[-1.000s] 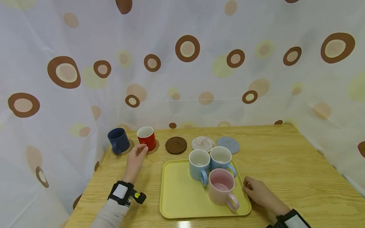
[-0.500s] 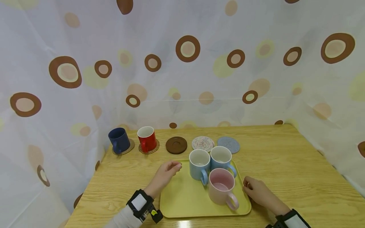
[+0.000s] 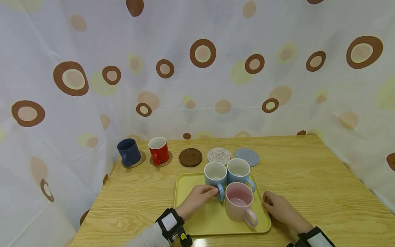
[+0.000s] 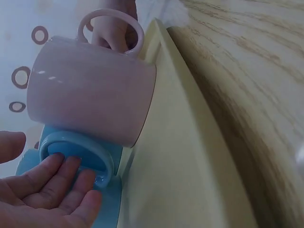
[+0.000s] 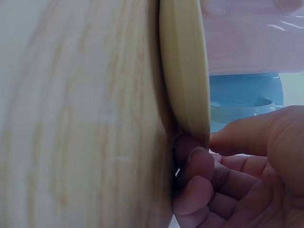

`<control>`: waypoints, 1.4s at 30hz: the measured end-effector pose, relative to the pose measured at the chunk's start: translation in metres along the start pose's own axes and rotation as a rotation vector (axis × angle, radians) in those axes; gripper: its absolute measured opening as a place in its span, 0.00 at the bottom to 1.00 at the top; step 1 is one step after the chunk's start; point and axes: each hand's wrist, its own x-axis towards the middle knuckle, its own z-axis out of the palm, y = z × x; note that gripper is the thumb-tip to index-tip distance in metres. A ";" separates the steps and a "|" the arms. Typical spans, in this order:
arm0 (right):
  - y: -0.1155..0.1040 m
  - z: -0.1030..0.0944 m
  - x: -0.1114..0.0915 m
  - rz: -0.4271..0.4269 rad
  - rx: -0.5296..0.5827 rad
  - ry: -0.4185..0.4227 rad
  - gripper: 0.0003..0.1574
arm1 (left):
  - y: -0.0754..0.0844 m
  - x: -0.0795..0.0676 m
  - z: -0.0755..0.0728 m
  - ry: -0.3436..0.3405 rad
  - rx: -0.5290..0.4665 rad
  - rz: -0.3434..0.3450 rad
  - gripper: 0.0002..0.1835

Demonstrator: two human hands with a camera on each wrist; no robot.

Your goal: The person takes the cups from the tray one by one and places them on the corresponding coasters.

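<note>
Several mugs stand on a yellow tray (image 3: 200, 224). My left hand (image 3: 197, 198) reaches over the tray to the left light blue mug (image 3: 212, 180). In the left wrist view its fingertips sit at the handle (image 4: 97, 151), while the thumb stands apart from the fingers. Right beside that mug is a second light blue mug (image 3: 236, 179). A pink mug (image 3: 237, 209) is nearer the front, its handle pointing front right. My right hand (image 3: 282, 210) pinches the tray's right edge, thumb on the rim and fingers curled underneath, as the right wrist view shows.
Behind the tray run a brown coaster (image 3: 190, 157), a speckled coaster (image 3: 219, 155) and a grey-blue coaster (image 3: 248, 157). Further left, a red mug (image 3: 160, 152) and a navy mug (image 3: 130, 152) stand on coasters. A patterned curtain (image 3: 185, 85) closes off the back.
My left hand has left the red mug and moved right and toward me, over the tray to the left light blue mug's handle. My right hand stays at the tray's edge.
</note>
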 end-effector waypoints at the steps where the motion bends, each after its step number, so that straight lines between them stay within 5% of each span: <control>1: 0.000 0.000 0.000 -0.001 -0.001 0.000 0.04 | 0.000 0.001 0.003 0.004 -0.004 0.007 0.18; 16: -0.002 0.003 0.000 -0.005 0.011 -0.006 0.04 | -0.005 0.000 0.023 0.093 -0.260 -0.033 0.18; 42: 0.000 0.000 0.001 -0.011 0.019 -0.012 0.03 | -0.008 -0.005 0.011 0.248 -0.209 -0.055 0.20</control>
